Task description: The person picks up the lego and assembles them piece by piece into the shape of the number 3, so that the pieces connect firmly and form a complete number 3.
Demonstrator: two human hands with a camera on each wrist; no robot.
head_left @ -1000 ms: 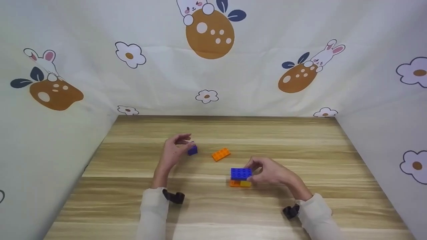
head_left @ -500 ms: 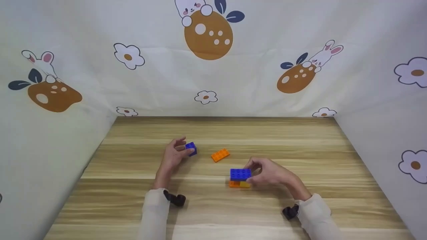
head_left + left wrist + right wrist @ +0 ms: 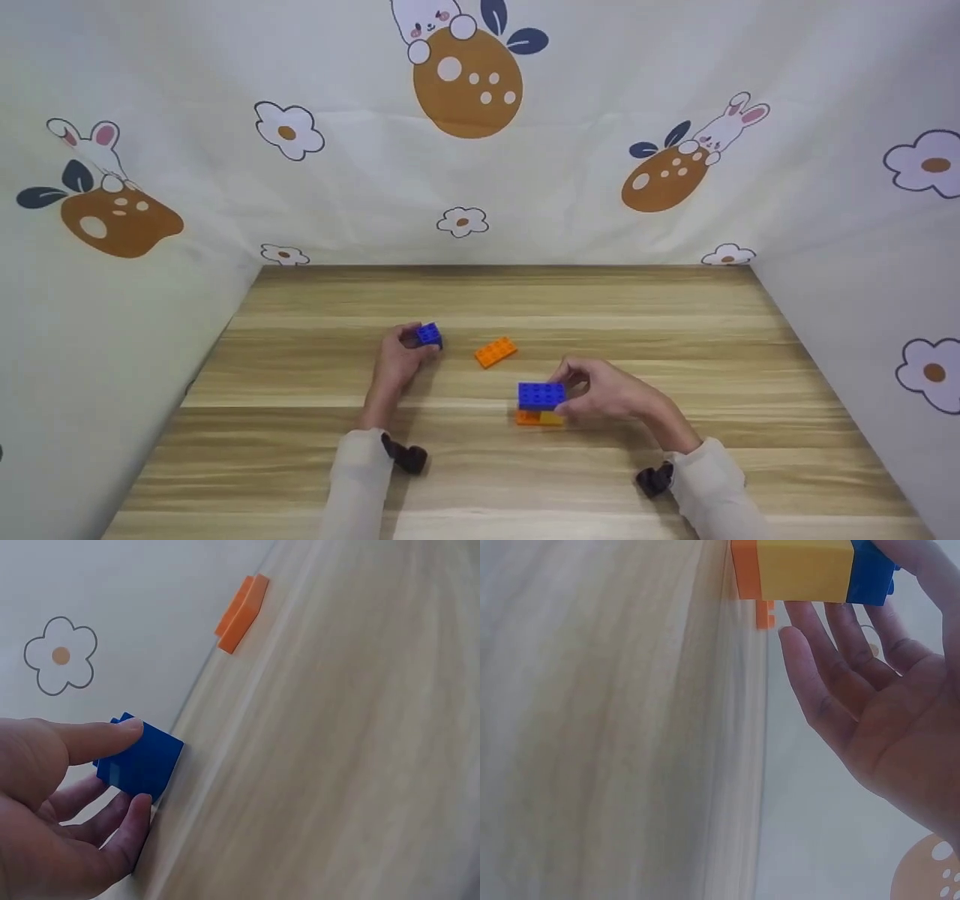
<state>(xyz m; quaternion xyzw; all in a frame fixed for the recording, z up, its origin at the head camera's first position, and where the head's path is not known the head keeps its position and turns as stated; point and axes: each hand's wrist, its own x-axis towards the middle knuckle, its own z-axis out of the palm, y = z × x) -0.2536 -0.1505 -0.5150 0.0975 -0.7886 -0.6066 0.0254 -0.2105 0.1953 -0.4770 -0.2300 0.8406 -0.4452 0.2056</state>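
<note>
My left hand (image 3: 397, 361) pinches a small square blue building block (image 3: 429, 334) on the table, thumb on one side and fingers on the other. In the left wrist view that blue block (image 3: 142, 761) sits tilted in the picture, its studs partly behind the thumb. Front right of it stands a small stack. A longer blue block (image 3: 541, 394) tops it, held at its right end between the thumb and fingers of my right hand (image 3: 609, 388). Beneath are a yellow block (image 3: 805, 570) and an orange block (image 3: 746, 570).
A loose flat orange block (image 3: 496, 352) lies studs up between the two hands, farther back than the stack. Patterned cloth walls (image 3: 360, 180) enclose the wooden table (image 3: 637, 307) at the back and both sides. Each wrist wears a black camera.
My left hand's fingers, stretched out beyond the small blue block earlier, have drawn in around it. The forearm has shifted slightly right. My right hand keeps holding the stack in place.
</note>
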